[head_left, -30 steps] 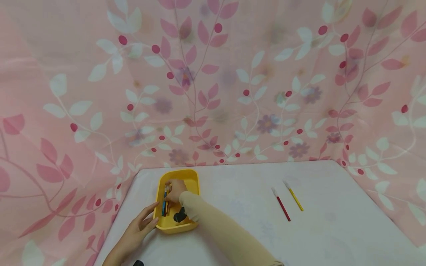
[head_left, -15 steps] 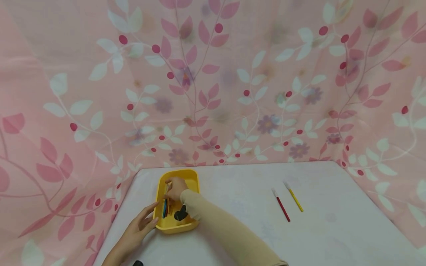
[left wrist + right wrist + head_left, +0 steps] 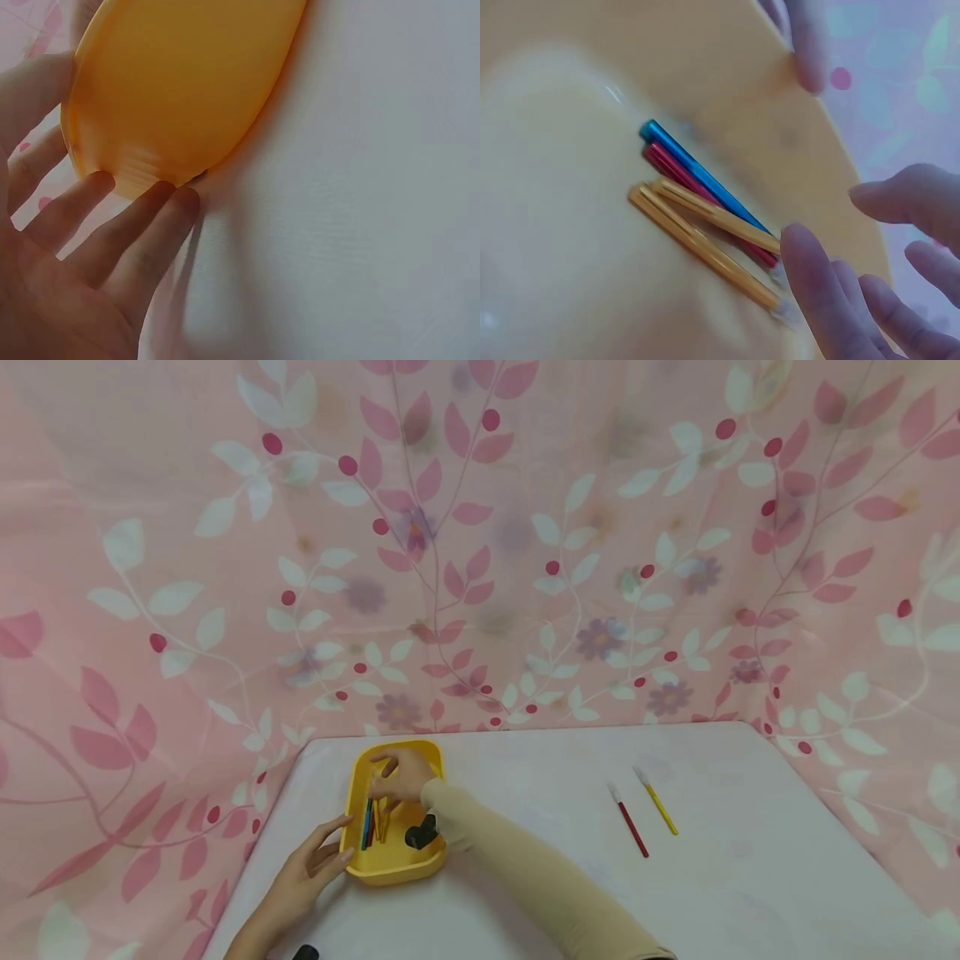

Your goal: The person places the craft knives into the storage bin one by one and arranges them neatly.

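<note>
At left on the table [image 3: 525, 810], yellow tray [image 3: 397, 874] with four pens [image 3: 716, 217] inside (blue, red, two yellowish), beneath right hand [image 3: 405, 774] with parted fingers. Against tray's left side, left hand [image 3: 306, 867] with extended fingers.

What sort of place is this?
Probably a small enclosed tabletop workspace: pink leaf-patterned sheeting rises behind and beside a white-topped table, which bears a yellow oblong plastic tray.
</note>
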`<state>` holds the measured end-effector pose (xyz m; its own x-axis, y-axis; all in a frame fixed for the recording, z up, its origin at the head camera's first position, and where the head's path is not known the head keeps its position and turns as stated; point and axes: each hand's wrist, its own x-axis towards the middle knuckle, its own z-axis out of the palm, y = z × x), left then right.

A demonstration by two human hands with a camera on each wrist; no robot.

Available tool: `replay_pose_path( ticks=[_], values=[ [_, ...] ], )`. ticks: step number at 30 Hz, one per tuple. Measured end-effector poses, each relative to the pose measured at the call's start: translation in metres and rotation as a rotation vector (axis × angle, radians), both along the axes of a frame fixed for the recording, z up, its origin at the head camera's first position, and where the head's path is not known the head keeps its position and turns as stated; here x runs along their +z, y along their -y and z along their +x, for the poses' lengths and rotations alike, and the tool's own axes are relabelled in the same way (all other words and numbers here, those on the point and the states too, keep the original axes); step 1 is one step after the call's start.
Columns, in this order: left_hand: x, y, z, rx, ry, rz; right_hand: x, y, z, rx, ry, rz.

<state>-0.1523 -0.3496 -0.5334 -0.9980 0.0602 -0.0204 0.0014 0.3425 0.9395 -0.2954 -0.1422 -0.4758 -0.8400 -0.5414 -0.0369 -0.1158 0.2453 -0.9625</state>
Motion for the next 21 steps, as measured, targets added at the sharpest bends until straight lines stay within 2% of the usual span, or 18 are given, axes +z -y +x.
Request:
replay_pose_path(
  ticks=[5, 8, 16, 21],
  values=[
    [0.000, 0.001, -0.001, 0.004, 0.004, 0.022, 0.008, -0.016, -0.003, 0.042, 0.000, -0.044],
    [0.000, 0.001, -0.001, 0.007, 0.004, 0.030, 0.015, -0.026, -0.003, 0.044, -0.028, -0.047],
    [-0.001, -0.001, 0.000, 0.019, -0.019, 0.050, 0.029, -0.058, 0.001, 0.061, -0.069, -0.048],
    [-0.003, -0.002, 0.003, 0.000, -0.037, 0.039, 0.035, -0.083, 0.005, 0.086, -0.083, -0.068]
  ],
)
